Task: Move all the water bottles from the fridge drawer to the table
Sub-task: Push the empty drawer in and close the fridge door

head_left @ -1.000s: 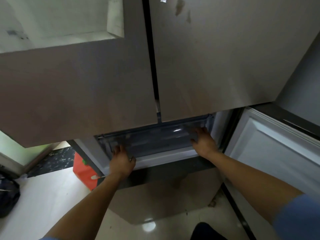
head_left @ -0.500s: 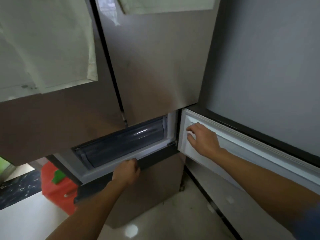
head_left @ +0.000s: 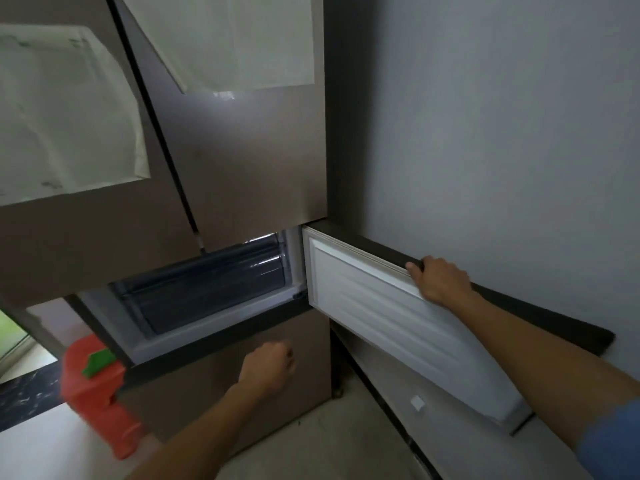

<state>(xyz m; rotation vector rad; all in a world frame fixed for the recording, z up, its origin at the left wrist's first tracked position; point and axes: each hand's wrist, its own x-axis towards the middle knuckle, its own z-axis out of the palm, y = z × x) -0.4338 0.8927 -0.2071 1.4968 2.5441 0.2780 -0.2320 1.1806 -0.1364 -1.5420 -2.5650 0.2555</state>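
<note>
Fingers (head_left: 414,266) of right hand (head_left: 438,280) curl over the dark top edge of the door (head_left: 398,323), grasping it. The palm lies against the door's inner face. Left hand (head_left: 268,370) is clenched in a fist with nothing in it. It hangs in front of the lower panel (head_left: 207,393), near that panel's upper right corner; contact with it can't be told.

Door stands open, angled out toward the wall (head_left: 502,133) on the right. Its liner is white moulded plastic with horizontal ribs, and a pale gasket runs round the rim.

Drawer (head_left: 207,289) is smoky translucent plastic, box-shaped with a rounded front lip. It sits pushed back inside the compartment, under the upper doors (head_left: 242,168) and just left of the open door's hinge edge. The tint is too dark to read the contents from this angle, possibly nothing near the front.

Upper doors and lower panel are flat brushed brown-grey metal. Two pale, wrinkled sheets (head_left: 242,39) are stuck to the upper doors, one on each.

Wall is plain matte grey. Floor (head_left: 329,445) is glossy beige tile. At the fridge's lower left corner stands a blurred red plastic object (head_left: 97,393) with a green piece (head_left: 98,362) on top, and a black speckled stone strip (head_left: 24,396) lies beside it.
</note>
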